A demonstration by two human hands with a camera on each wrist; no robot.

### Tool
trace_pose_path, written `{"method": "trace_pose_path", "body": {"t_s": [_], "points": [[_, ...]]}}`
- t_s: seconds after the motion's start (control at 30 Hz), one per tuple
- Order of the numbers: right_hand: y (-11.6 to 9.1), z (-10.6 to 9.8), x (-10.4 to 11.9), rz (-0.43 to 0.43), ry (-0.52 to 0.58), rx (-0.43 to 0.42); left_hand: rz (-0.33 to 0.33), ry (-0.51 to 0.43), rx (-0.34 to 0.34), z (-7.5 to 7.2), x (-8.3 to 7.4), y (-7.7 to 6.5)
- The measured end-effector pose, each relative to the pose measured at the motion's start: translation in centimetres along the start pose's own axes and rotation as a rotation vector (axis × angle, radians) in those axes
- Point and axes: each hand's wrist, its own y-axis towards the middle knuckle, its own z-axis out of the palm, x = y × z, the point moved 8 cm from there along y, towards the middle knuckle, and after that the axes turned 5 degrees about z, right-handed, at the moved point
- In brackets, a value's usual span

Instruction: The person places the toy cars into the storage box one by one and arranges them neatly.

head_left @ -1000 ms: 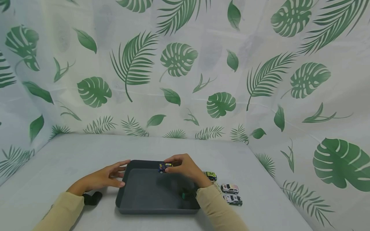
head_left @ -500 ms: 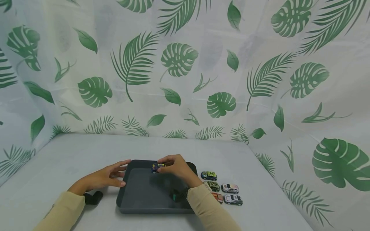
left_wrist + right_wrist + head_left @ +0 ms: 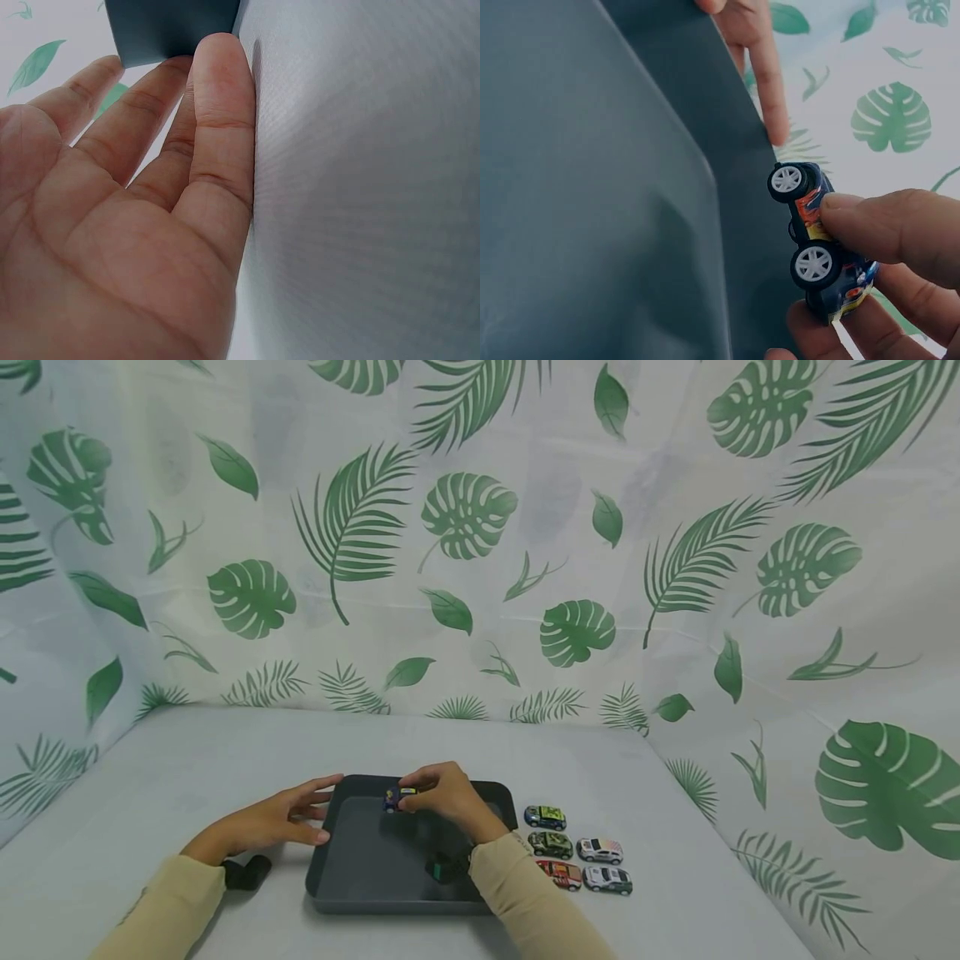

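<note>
A small dark blue toy car [image 3: 819, 240] with white wheels and flame-like markings is pinched between the thumb and fingers of my right hand [image 3: 446, 797]. In the head view that toy car [image 3: 393, 799] is over the far left part of a dark grey tray [image 3: 360, 868]. My left hand [image 3: 262, 818] rests at the tray's left side, its fingers fairly straight and fingertips right at the rim. From the left wrist, the left hand [image 3: 142, 202] has its fingertips against the tray's outer wall [image 3: 172, 30].
Right of the tray stand several toy cars: a green-and-blue car [image 3: 545, 817], a camouflage car [image 3: 551, 844], a red car [image 3: 562, 874] and two white cars [image 3: 600, 850]. Black wrist devices sit at both wrists. A leaf-printed cloth [image 3: 480, 610] hangs behind the white table [image 3: 225, 752].
My right hand has moved left across the tray with the toy car, uncovering more of the cars on the right. The left hand has stayed at the tray's left side.
</note>
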Motion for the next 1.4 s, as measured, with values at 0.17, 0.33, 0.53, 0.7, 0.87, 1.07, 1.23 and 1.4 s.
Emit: {"method": "trace_pose_path", "body": {"t_s": [0.17, 0.33, 0.53, 0.7, 0.87, 1.07, 1.23, 1.4], "points": [[0.5, 0.5, 0.0, 0.003, -0.030, -0.014, 0.016, -0.006, -0.004, 0.3, -1.1, -0.4], [0.8, 1.2, 0.0, 0.016, -0.069, -0.031, 0.024, 0.012, 0.008, 0.6, -2.2, -0.7], [1.1, 1.9, 0.1, 0.008, -0.113, -0.038, 0.000, -0.005, -0.016, 0.8, -2.6, -0.9], [1.3, 2.5, 0.0, 0.010, -0.109, -0.036, 0.005, -0.031, -0.023, 0.8, -2.6, -1.0], [1.5, 2.9, 0.1, 0.011, -0.102, -0.037, 0.000, 0.019, 0.007, 0.6, -2.3, -0.8], [1.6, 3.5, 0.3, 0.014, -0.115, -0.031, -0.031, -0.059, -0.035, 0.3, -0.8, -0.4], [1.6, 3.8, 0.6, 0.018, -0.134, -0.042, -0.018, -0.079, -0.041, 0.4, -0.8, -0.4], [1.8, 4.4, 0.7, 0.011, -0.166, -0.051, -0.009, -0.061, -0.033, 1.0, -3.0, -1.1]]}}
